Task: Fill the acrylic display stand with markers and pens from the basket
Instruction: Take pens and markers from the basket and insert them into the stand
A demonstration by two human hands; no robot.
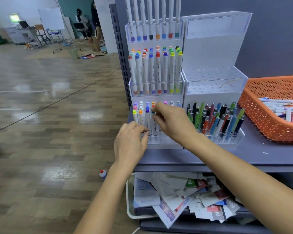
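Observation:
A tiered acrylic display stand (pixel 208 53) stands on a grey shelf. Its left half holds rows of white markers with coloured caps; the lowest right tier holds several pens (pixel 215 119). The upper right tiers are bare. My right hand (pixel 171 120) pinches a white marker with a dark green cap (pixel 153 114) over the lowest left tier. My left hand (pixel 130 142) sits just below and to the left, fingertips on the marker's lower barrel at the tier's front wall. An orange perforated basket (pixel 264 119) at the right holds several white markers (pixel 279 107).
The grey shelf (pixel 269 154) carries the stand and basket. Below it a white bin (pixel 129 200) is stuffed with booklets and cards. A small bottle (pixel 103 173) lies on the wooden floor at the left. People, chairs and a whiteboard are far behind.

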